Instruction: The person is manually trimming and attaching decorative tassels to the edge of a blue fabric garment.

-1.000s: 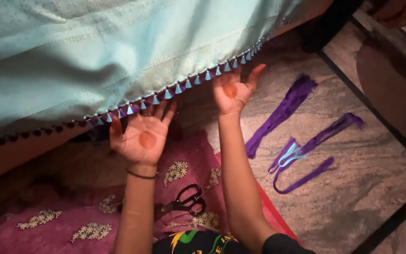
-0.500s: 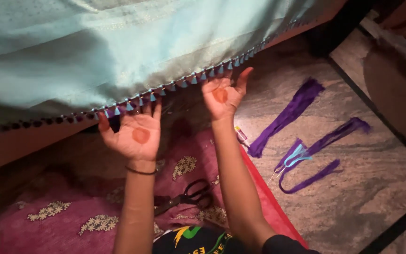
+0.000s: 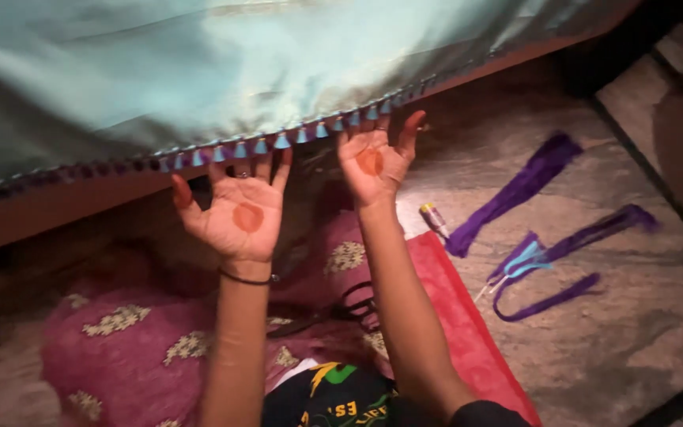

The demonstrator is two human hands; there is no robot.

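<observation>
At the left, the pale blue cloth [image 3: 223,71] hangs over the edge of a bed, and its tassel border [image 3: 278,142] runs along the lower hem. The left hand [image 3: 239,213] is raised palm up under the border, its fingers [image 3: 262,168] spread and touching the tassels, pinching nothing. The right hand [image 3: 375,162] is the same, open, fingertips at the hem. It seems the step is checking or straightening the tassels; the next move needs a gentle touch on single tassels. Scissors [image 3: 353,308] lie on the pink cloth [image 3: 120,348]. Purple thread bundles [image 3: 531,178] lie on the floor at the right.
</observation>
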